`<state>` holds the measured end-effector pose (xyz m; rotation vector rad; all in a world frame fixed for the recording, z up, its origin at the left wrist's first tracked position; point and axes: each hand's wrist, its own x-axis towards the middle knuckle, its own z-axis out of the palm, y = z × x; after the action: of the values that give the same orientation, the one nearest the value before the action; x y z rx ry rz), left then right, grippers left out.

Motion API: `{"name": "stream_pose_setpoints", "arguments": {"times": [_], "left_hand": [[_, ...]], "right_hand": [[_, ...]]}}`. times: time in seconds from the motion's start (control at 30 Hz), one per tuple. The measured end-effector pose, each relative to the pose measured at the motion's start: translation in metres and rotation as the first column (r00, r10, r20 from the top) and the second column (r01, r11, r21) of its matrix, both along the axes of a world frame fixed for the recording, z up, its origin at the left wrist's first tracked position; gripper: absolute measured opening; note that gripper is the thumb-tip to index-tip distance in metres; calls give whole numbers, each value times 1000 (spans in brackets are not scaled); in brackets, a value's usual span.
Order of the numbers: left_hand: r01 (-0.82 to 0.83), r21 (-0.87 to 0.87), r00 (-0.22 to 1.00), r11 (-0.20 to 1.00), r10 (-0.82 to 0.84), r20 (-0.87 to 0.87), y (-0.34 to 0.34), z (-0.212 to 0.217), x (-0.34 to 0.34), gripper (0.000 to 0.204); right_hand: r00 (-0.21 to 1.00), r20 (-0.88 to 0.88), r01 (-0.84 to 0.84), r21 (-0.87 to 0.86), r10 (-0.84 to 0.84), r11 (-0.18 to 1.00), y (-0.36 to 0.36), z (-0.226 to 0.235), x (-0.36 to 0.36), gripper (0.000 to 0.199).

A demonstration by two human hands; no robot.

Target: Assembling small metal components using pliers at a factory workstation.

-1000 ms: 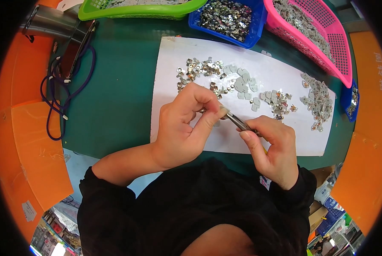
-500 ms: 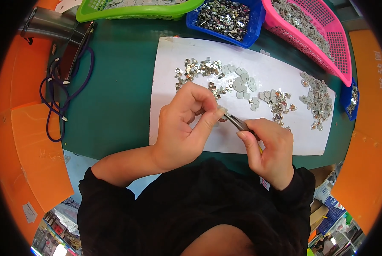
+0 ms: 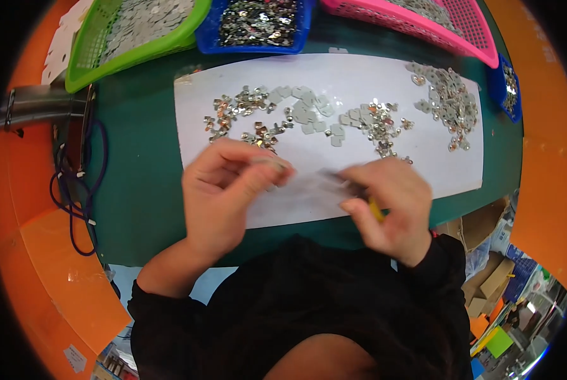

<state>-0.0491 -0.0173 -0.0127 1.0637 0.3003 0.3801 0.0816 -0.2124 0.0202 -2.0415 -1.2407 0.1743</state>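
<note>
My left hand (image 3: 217, 196) is closed in a pinch above the white sheet (image 3: 296, 206). A small flat grey metal piece (image 3: 272, 163) shows between thumb and forefinger, partly covered by them. To the right, my right hand (image 3: 394, 202) is wrapped round pliers (image 3: 354, 189) with a yellow grip; motion blurs their jaws, which point left and stand apart from the left hand. Beyond the hands lie small shiny metal fittings (image 3: 253, 100), flat grey plates (image 3: 305, 111), another group of fittings (image 3: 381, 123) and a heap of joined-looking pieces (image 3: 449, 104).
Along the table's far side stand a green basket (image 3: 137, 54) of grey plates, a blue tray (image 3: 251, 49) of shiny parts and a pink basket (image 3: 397, 22). A small blue tray (image 3: 504, 92) sits far right. At left are a metal canister (image 3: 42, 106) and dark cord (image 3: 104, 158).
The pliers have come away from the piece in my left hand, and the hands have parted. My view has shifted, so the table's contents appear further left.
</note>
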Motion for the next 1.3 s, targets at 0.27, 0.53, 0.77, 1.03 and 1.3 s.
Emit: {"name": "stream_pose_setpoints", "arguments": {"times": [0.27, 0.53, 0.77, 1.03, 1.3], "left_hand": [[144, -342, 961, 929, -214, -178, 0, 30, 18, 18], [216, -198, 934, 956, -262, -243, -11, 14, 29, 22], [173, 39, 963, 984, -160, -215, -18, 7, 24, 19], [225, -166, 943, 960, -257, -210, -18, 11, 20, 21], [179, -237, 954, 955, -228, -197, -15, 4, 18, 19]], "right_hand": [[961, 126, 248, -13, -245, 969, -17, -9, 40, 24], [933, 320, 209, -99, -168, 973, -8, -16, 43, 18], [898, -384, 252, 41, -217, 967, -3, 2, 31, 9], [919, -391, 69, 50, -44, 996, 9, 6, 18, 9], [921, -388, 94, 97, -49, 991, 9, -2, 17, 12]]}}
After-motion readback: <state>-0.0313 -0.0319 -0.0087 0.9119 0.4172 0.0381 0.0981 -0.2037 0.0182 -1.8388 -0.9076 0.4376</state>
